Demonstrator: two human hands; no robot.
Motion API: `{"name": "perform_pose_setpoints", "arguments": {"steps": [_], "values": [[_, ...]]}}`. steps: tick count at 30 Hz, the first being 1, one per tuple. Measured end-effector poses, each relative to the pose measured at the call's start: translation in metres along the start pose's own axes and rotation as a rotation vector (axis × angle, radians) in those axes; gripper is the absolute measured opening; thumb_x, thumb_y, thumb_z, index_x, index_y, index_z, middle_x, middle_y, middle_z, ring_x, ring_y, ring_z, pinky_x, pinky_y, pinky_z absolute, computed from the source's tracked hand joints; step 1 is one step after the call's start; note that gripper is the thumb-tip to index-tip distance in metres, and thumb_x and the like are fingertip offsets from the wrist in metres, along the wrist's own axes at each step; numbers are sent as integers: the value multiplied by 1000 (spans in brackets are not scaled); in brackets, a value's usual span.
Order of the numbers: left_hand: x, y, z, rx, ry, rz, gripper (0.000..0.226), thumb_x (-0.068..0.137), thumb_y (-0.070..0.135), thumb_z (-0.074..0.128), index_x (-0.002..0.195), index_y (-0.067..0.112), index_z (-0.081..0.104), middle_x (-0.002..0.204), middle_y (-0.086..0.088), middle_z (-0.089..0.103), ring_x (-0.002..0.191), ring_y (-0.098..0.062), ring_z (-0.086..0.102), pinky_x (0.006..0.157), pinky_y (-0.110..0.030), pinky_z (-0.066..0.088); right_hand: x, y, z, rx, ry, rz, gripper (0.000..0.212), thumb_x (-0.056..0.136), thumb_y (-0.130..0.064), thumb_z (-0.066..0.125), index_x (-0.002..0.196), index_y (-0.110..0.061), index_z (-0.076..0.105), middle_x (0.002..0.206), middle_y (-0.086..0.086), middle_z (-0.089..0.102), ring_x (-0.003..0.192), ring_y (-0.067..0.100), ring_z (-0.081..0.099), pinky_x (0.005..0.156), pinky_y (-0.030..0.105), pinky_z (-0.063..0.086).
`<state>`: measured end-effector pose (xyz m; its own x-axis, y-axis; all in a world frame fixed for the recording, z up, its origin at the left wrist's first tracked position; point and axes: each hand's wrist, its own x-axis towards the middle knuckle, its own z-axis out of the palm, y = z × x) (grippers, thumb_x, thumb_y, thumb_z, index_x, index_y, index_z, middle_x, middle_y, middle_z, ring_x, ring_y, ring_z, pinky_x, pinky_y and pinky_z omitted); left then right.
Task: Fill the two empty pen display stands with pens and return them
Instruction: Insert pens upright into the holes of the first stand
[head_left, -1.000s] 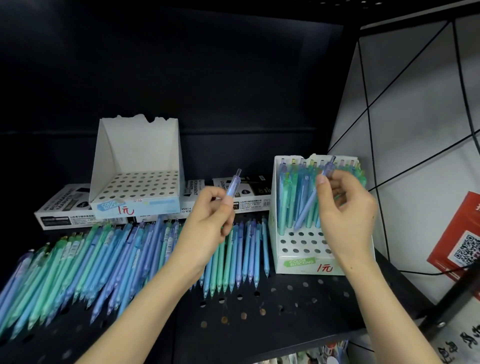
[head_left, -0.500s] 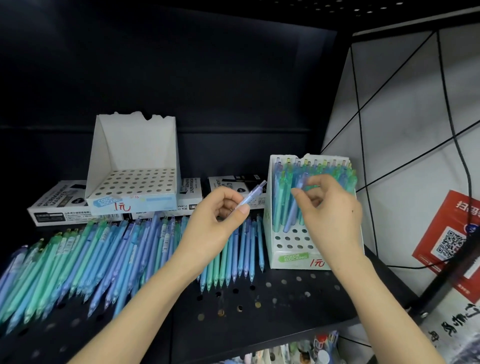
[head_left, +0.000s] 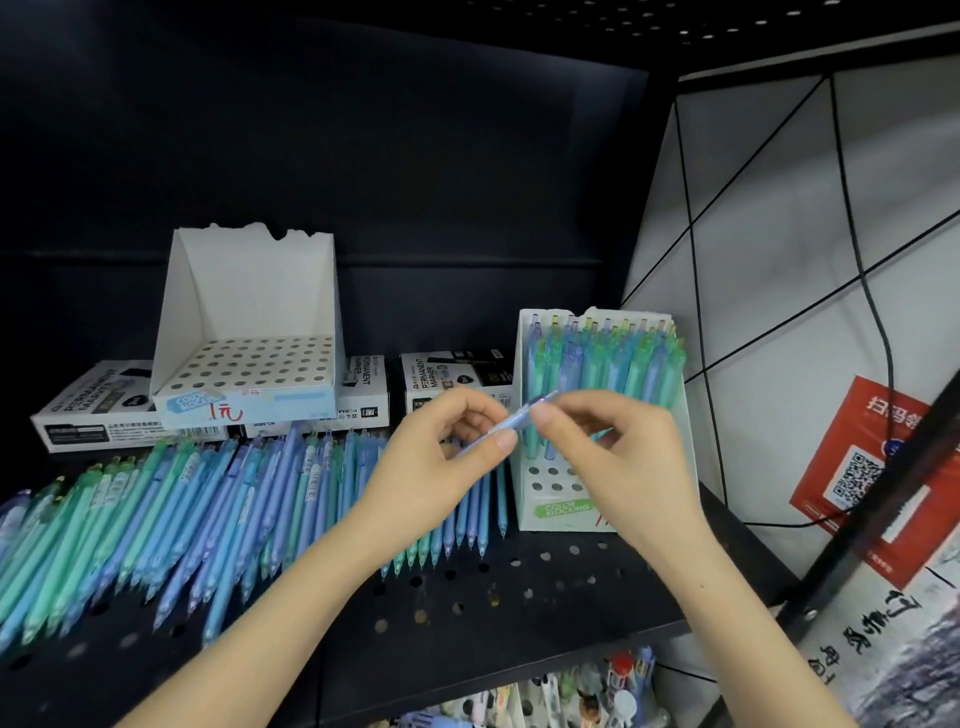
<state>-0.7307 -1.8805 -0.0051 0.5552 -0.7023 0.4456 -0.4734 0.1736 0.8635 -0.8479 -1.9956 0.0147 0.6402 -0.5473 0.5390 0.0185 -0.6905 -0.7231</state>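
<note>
A white pen stand (head_left: 550, 512) on the right of the black shelf holds several blue and green pens in its back rows; its front holes are bare. A second white stand (head_left: 249, 291) sits empty at the back left on marker boxes. Many loose blue and green pens (head_left: 171, 519) lie in a row across the shelf. My left hand (head_left: 441, 467) and my right hand (head_left: 618, 457) meet in front of the right stand, both pinching one pale blue pen (head_left: 511, 423), which lies slanted between their fingertips.
Flat permanent-marker boxes (head_left: 452, 379) lie along the back of the perforated black shelf (head_left: 493, 597). A white wall with black lines and a red QR poster (head_left: 862, 478) stands to the right. A lower shelf with small items (head_left: 587, 691) shows below.
My right hand left the pen it was setting into the right stand and came left to meet my left hand. The left hand moved its pale blue pen rightward; both hands now grip it.
</note>
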Motion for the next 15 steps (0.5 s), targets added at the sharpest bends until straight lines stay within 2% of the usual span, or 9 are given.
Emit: {"name": "perform_pose_setpoints", "arguments": {"steps": [2,3,5,7,9,11,13,15], "values": [[0,1,6,6,-27,27,12,84,15,66,90,26,63,85,13,62,84,-5,57,78,-23,50,-2,0,0,90,-42,2,10,84,-32,62,82,-27,71,70,-16,66,63,0,56,58,12,42],[0,1,8,19,-30,39,15,85,15,65,92,28,63,88,14,63,86,-4,58,79,-22,50,-1,0,-2,143,-17,8,10,86,-25,61,81,-25,70,71,-13,67,63,0,57,58,12,43],[2,-2,10,106,-13,53,23,86,21,64,100,39,60,97,20,62,94,3,56,80,-16,47,2,1,-16,280,94,38,13,90,-16,57,83,-18,67,70,-8,67,63,2,59,58,14,47],[3,-6,8,285,-6,43,34,86,32,62,112,49,49,111,34,51,105,11,49,88,-11,41,9,4,-34,341,234,47,12,92,-14,52,85,-14,61,70,-4,66,62,4,60,56,15,49],[4,-11,7,474,-39,35,50,87,39,60,131,46,38,123,39,34,117,10,38,101,-18,33,14,9,-47,287,325,19,12,94,-16,50,86,-16,58,73,-1,64,61,3,58,55,13,47],[4,-14,8,577,-97,18,64,87,43,59,142,41,27,130,34,25,123,9,24,108,-22,21,18,16,-49,154,368,-23,14,95,-19,50,84,-26,54,75,-2,62,63,5,57,58,16,47],[5,-17,10,604,-155,-7,72,87,44,58,145,41,16,133,33,15,123,10,14,106,-18,11,21,22,-45,14,385,-48,15,94,-23,50,83,-33,51,75,-6,61,67,11,58,62,29,51],[5,-19,12,612,-196,-24,77,86,44,59,145,42,10,135,33,10,127,8,11,105,-17,6,24,29,-38,-50,371,-49,8,94,-25,50,88,-28,53,75,-7,60,68,13,58,64,37,53]]}}
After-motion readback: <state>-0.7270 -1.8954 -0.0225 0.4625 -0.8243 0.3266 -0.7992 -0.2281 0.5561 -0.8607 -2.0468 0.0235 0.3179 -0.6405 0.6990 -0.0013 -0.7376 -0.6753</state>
